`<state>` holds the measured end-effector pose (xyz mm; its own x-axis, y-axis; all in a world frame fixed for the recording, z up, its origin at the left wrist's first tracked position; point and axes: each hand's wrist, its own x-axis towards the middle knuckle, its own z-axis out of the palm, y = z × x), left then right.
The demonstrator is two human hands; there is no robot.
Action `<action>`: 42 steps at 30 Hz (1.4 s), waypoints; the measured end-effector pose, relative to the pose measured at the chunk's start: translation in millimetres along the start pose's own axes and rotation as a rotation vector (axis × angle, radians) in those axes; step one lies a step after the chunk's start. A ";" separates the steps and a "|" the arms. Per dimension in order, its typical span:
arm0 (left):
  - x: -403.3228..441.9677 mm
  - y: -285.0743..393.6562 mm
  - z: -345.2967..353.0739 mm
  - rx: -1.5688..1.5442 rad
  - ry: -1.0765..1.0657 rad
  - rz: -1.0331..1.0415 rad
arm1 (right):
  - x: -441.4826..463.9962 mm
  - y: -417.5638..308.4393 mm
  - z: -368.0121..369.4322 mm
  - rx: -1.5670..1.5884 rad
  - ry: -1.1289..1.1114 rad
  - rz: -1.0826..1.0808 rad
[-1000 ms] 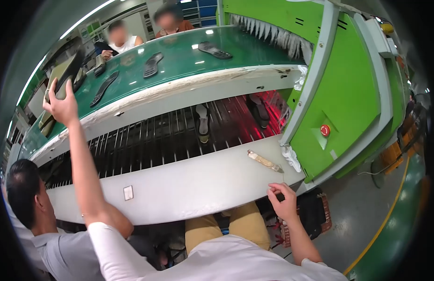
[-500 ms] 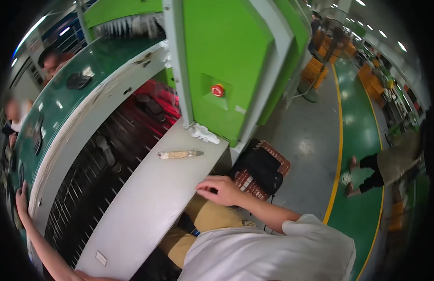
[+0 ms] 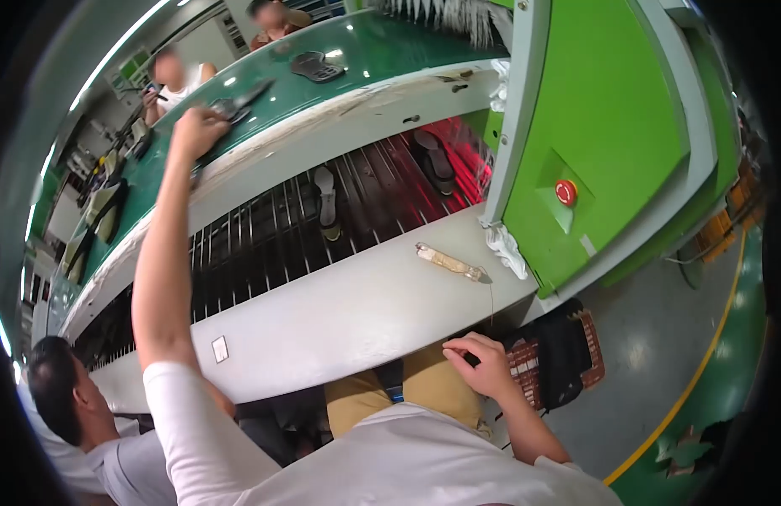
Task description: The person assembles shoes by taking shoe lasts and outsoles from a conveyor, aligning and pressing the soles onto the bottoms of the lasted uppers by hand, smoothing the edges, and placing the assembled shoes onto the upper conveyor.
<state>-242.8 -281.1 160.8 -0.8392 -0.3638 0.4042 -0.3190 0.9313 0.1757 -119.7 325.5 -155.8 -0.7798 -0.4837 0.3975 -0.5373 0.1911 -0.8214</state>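
Note:
My left hand (image 3: 198, 131) stretches over the green conveyor belt (image 3: 276, 105), its fingers closed on the near end of a dark shoe sole (image 3: 243, 101); the fingertips are partly hidden. Close below my wrist, another dark piece lies at the belt's edge, mostly covered by the hand. My right hand (image 3: 485, 363) is loosely curled above my lap at the front edge of the pale ledge (image 3: 323, 325), with nothing visible in its fingers. A tool with a tan wrapped handle (image 3: 448, 261) rests on the ledge, beyond the right hand.
Below the belt, two shoes (image 3: 327, 202) (image 3: 434, 160) lie on a rod conveyor (image 3: 272, 223). Another sole (image 3: 317, 67) is farther along the belt. A green machine housing (image 3: 609, 126) with a red button (image 3: 566, 192) stands right. A co-worker (image 3: 78, 405) is close at left; others sit across.
My left hand has moved from the belt's near edge out to the dark sole. The view has turned left, bringing the nearby co-worker into sight. My right hand stays curled near the ledge.

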 end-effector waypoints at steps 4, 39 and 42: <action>25.0 72.9 25.3 0.083 0.039 0.123 | -5.6 0.2 -7.1 0.029 -0.015 0.046; -363.0 142.6 211.1 -1.263 -0.195 -0.188 | 131.2 12.8 100.0 0.648 0.092 0.220; -301.7 107.8 233.2 -0.847 0.189 -0.106 | 128.7 30.1 99.0 0.626 0.100 0.263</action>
<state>-126.6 -66.6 -151.5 -0.7126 -0.5144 0.4771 0.1063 0.5930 0.7982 -204.5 184.5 -169.8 -0.9012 -0.4014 0.1632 -0.0622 -0.2528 -0.9655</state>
